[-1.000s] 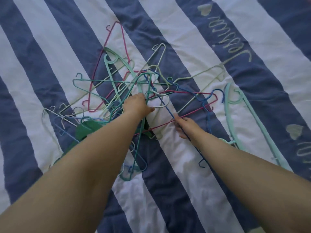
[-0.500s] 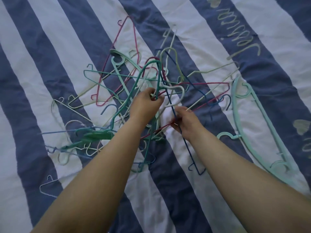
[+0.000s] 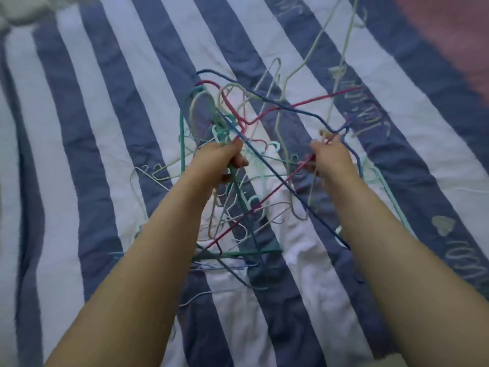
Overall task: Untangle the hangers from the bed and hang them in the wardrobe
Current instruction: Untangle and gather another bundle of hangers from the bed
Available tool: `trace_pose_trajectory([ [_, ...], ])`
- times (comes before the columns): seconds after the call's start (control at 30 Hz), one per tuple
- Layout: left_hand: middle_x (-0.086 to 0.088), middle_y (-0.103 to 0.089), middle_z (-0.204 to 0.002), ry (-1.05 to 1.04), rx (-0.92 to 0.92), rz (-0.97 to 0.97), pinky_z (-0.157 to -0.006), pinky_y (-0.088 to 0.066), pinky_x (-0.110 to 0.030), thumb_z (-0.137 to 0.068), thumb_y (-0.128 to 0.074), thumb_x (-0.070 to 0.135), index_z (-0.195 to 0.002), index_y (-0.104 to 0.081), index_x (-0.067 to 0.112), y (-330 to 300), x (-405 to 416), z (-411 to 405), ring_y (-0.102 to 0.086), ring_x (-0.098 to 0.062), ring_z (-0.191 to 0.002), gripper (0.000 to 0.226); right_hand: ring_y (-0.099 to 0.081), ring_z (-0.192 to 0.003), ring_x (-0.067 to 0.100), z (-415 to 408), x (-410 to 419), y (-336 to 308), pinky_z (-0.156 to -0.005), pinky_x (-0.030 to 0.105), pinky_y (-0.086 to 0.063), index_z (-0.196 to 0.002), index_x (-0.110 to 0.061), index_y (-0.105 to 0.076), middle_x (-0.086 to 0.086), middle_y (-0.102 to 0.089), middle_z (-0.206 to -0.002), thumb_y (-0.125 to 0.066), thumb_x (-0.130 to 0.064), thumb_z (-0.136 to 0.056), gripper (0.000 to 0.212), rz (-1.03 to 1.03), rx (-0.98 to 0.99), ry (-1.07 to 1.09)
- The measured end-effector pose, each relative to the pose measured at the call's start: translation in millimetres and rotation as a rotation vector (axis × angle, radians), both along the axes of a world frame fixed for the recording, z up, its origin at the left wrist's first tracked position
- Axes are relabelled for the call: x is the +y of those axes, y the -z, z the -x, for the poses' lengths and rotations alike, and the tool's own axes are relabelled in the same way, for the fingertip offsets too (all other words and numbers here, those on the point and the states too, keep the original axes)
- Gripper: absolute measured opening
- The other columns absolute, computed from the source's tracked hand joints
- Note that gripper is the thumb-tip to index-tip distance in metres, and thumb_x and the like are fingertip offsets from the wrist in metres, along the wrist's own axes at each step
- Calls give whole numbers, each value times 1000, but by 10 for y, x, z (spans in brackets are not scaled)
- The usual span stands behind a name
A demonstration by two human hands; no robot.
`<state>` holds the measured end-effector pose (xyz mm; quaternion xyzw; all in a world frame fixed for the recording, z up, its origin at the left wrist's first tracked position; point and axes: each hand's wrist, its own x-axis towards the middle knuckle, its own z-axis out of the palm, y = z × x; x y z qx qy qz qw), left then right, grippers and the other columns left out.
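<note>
A tangled bunch of thin wire hangers [image 3: 246, 165] in blue, red, teal and white hangs lifted above the striped bed cover [image 3: 105, 144]. My left hand [image 3: 219, 160] grips several teal and pale hangers near their hooks. Out to the right, my right hand [image 3: 332, 154] grips a blue hanger [image 3: 296, 109] and a red hanger [image 3: 304, 103] at one corner. A few white hangers [image 3: 148, 176] still lie on the cover to the left. A mint plastic hanger [image 3: 381, 181] shows partly behind my right forearm. The wardrobe is out of sight.
The blue and white striped cover spreads across the whole view, with pale lettering [image 3: 370, 112] and heart shapes [image 3: 443, 225] on the right. A pink cloth [image 3: 455, 35] lies at the top right corner, and a grey-white bundle [image 3: 23, 9] at the top left.
Both hands have lifted the tangle off the cover and pulled apart, the right hand moving right with the blue and red hangers. The view has shifted and blurred.
</note>
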<state>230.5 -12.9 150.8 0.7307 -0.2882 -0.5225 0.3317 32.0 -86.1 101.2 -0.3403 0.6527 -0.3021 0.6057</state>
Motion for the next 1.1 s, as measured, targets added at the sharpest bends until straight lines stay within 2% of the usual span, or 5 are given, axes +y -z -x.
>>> trace_pose_trajectory([
  [0.23,5,-43,-53,-126,390,135,-46,-45,-22,-95,-45,3,-80,-47,15,-783,184,-32,-40,-7,-42,19,-55,-65,16,-26,36,-821,-67,33,-51,-89,-17,-51,4,-55,-80,-50,-29,-98,15,-94,-248,-390],
  [0.43,-5,-68,-70,-300,740,217,-74,-57,-34,-80,-60,14,-76,-55,10,-1151,438,161,-66,-18,-70,7,-52,-117,33,-474,520,-1105,-96,43,-47,-148,-1,-14,16,-46,-138,-57,-48,-90,86,48,223,-651],
  [0.7,4,-66,-89,-423,326,186,-88,-47,-38,-90,-61,15,-82,-57,24,-1276,867,82,-59,-17,-92,13,-54,-67,16,-574,961,-1207,-79,41,-54,-96,-21,-51,4,-59,-88,-47,-40,-98,20,-138,-427,-449],
  [0.9,-6,-71,-74,-396,397,61,-63,-60,-32,-91,-56,14,-92,-60,8,-1138,1105,-47,-69,-19,-73,7,-68,-95,13,-728,1280,-963,-82,36,-56,-144,-13,-28,6,-59,-126,-51,-57,-89,74,-63,-173,-724],
  [1.1,5,-41,-44,-645,306,140,-40,-41,-18,-95,-53,10,-71,-50,10,-850,1481,-617,-41,-7,-35,24,-58,-111,25,-905,1679,-693,-90,36,-46,-128,-14,-54,6,-63,-123,-44,-43,-97,44,427,301,-989],
])
